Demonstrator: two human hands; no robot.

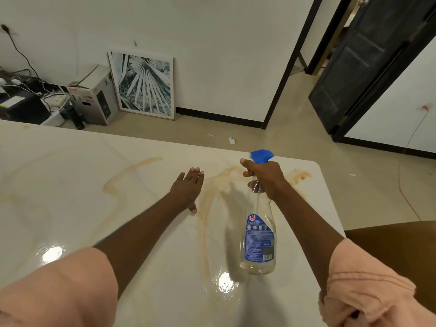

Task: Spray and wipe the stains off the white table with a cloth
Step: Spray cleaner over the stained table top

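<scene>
I'm holding the spray bottle (259,234) up over the right part of the white table (70,166); my right hand (265,177) is gripping its neck just under the blue trigger head (262,156), fingers wrapped round it, nozzle pointing toward the far edge. Bottle is looking nearly empty, just a little clear liquid at the bottom. My left hand (188,188) is lying flat on the table, fingers straight, holding nothing, sitting between two brown stain trails. Stains (205,208) are running in a long streak from near centre toward the far right, another curl (122,180) is looping to the left of the left hand, and a darker blotch (300,174) is sitting near the far right corner. Table is looking wet and glossy in the near part. I'm reading this as the spray step, wiping not yet begun. No cloth in view, so I'm not seeing what I'd wipe with. Next move is calling for aiming the nozzle down at the streaks, squeezing the trigger, then finding the cloth. Floor clutter, a framed print (144,84) and a box (96,97) are sitting far left, off the table.
</scene>
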